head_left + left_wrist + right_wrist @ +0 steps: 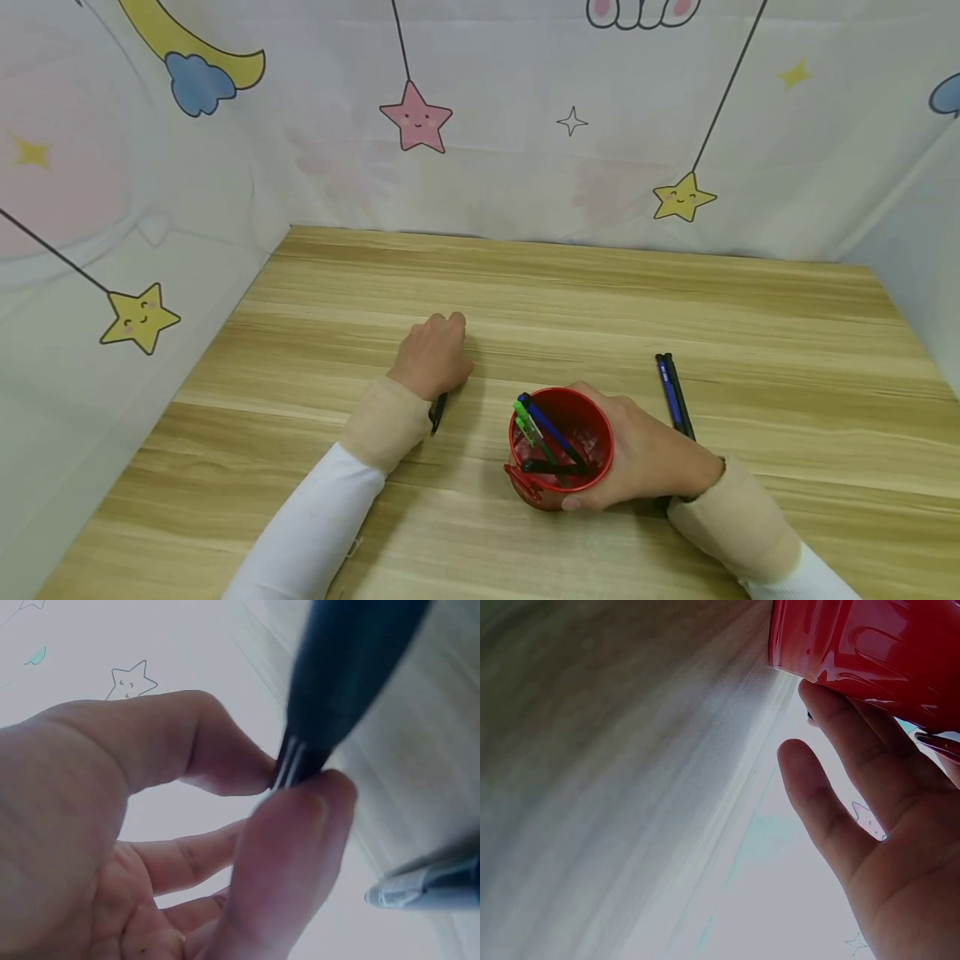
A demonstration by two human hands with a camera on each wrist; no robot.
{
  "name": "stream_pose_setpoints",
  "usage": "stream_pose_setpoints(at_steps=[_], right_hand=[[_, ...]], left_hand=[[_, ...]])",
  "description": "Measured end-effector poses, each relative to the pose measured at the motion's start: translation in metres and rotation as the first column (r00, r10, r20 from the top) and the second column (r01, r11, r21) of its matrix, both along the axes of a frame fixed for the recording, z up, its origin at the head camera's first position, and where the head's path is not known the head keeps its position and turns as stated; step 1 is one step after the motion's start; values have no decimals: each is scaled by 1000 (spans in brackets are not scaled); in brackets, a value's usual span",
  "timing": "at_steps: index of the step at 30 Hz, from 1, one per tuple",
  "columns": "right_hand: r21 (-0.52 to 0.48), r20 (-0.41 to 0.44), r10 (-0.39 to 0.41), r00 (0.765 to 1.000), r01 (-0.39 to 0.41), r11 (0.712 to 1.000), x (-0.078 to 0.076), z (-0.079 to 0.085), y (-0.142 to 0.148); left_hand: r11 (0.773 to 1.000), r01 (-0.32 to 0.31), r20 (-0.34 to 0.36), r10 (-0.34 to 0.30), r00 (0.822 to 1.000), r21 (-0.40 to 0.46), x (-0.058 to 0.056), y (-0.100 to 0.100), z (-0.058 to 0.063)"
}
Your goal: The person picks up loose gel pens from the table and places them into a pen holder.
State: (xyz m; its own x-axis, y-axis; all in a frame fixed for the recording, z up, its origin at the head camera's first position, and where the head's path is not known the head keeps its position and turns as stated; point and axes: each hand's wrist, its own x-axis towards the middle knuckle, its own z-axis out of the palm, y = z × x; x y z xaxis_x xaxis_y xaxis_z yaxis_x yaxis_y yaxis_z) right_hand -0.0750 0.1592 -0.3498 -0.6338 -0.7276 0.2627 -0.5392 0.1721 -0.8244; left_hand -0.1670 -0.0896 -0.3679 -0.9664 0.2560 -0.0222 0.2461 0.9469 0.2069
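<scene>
My right hand (648,458) grips the right side of a round red pen cup (528,496), its thumb at the near side. Several pens lean inside the cup, among them a green pen (528,425), a blue pen (551,429) and a black one (547,467). In the right wrist view, fingers (855,746) bear against the glossy cup (870,652); whether its base touches the table cannot be told. Left of the cup, my left hand (431,354) is low over the table. Its thumb and forefinger pinch a dark pen (337,682) in the left wrist view.
Two dark pens, one with a blue barrel (671,396), lie side by side beyond my right wrist. A pen tip (420,889) shows at the left wrist view's right edge. The wood-grain table (525,292) meets a printed cloth (510,183) behind and at both sides.
</scene>
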Motion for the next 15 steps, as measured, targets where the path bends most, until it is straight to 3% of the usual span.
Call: stream_pose_setpoints(at_steps=[15], right_hand=[[6,16,3,1000,-3,1000,-1,0,0]], left_hand=[[993,5,-50,1,999,121,-2,1,3]])
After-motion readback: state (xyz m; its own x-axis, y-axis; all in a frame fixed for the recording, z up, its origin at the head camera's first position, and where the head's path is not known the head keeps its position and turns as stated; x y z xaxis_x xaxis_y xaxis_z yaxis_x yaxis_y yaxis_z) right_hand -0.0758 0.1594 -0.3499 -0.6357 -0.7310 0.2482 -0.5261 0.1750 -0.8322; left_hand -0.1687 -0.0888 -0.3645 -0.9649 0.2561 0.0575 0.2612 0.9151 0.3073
